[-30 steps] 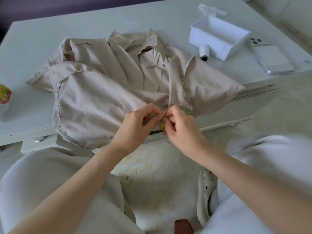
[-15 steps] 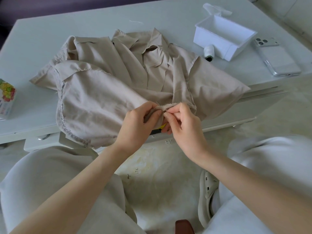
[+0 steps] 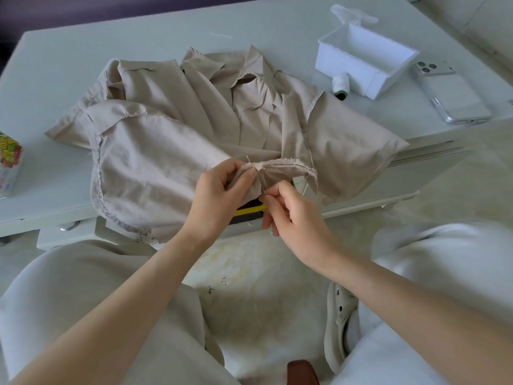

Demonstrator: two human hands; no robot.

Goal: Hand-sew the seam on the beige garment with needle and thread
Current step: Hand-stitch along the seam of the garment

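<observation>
While the beige garment (image 3: 166, 151) lies bunched across the near half of the counter (image 3: 55, 51), its front edge hanging over the lip, I see both hands working at the raw seam (image 3: 283, 163) lifted just above the counter's edge. The left hand (image 3: 219, 195) has its grip closed on a fold of the cloth at the seam's left end, thumb on top. The right hand (image 3: 291, 215), just below and touching the fabric, has thumb and forefinger pinched tight on the lower end of a thin straight needle (image 3: 263, 187), which runs up into the fold; a fine tip shows above the seam beside the left thumb. I cannot make out the thread itself near the hands. A black and yellow object (image 3: 249, 209) sits under the hands, mostly hidden. Further back on the right stand 1 white spool (image 3: 341, 86), lying just beside an open white box (image 3: 366, 59), and 1 phone (image 3: 455, 95) face down. A printed carton (image 3: 9, 162) is at the left edge.
</observation>
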